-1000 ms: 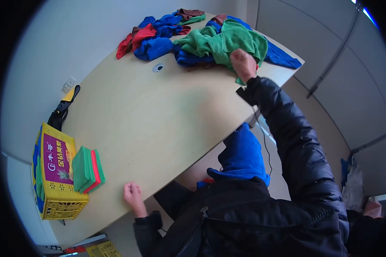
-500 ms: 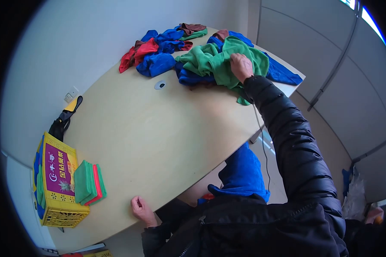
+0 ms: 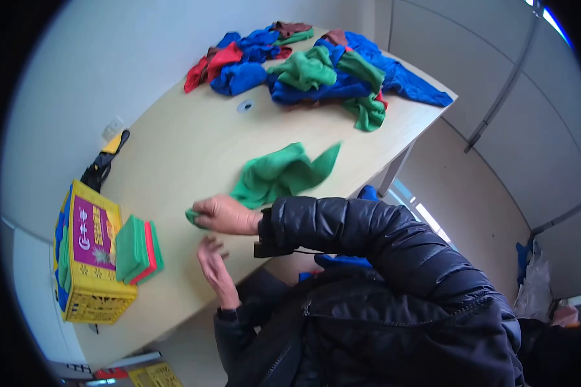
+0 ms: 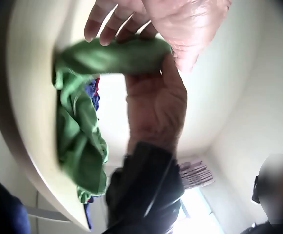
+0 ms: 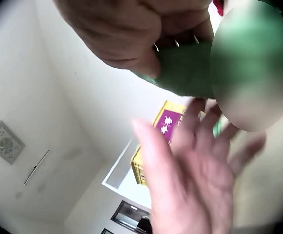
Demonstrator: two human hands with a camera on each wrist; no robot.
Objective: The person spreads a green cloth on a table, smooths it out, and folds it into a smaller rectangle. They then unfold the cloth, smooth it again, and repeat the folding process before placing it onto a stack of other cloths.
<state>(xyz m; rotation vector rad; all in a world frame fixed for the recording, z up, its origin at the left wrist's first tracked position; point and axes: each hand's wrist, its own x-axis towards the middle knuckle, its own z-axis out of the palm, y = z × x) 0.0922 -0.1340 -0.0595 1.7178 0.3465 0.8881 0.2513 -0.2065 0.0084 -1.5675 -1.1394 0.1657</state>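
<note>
A green towel [image 3: 274,174] trails unfolded across the table, one end raised off it. My right hand [image 3: 226,215] pinches that end between thumb and fingers; the grip also shows in the left wrist view, where the towel [image 4: 112,56] stretches from the fingers. Just below it in the head view is my left hand [image 3: 216,271], its fingers loosely spread and holding nothing. In the right wrist view the left palm [image 5: 190,175] faces up under the towel, slightly blurred.
Folded green and red towels [image 3: 132,251] stand in a stack against a yellow crate [image 3: 103,302] at the table's left. Crumpled blue, red, brown and green cloths [image 3: 239,79] lie in heaps at the far end. Black straps [image 3: 95,175] lie behind the crate.
My right hand has pulled a green towel off the far heap and brought it left, close to my body. The left hand has risen from the table edge and its fingers have uncurled.
</note>
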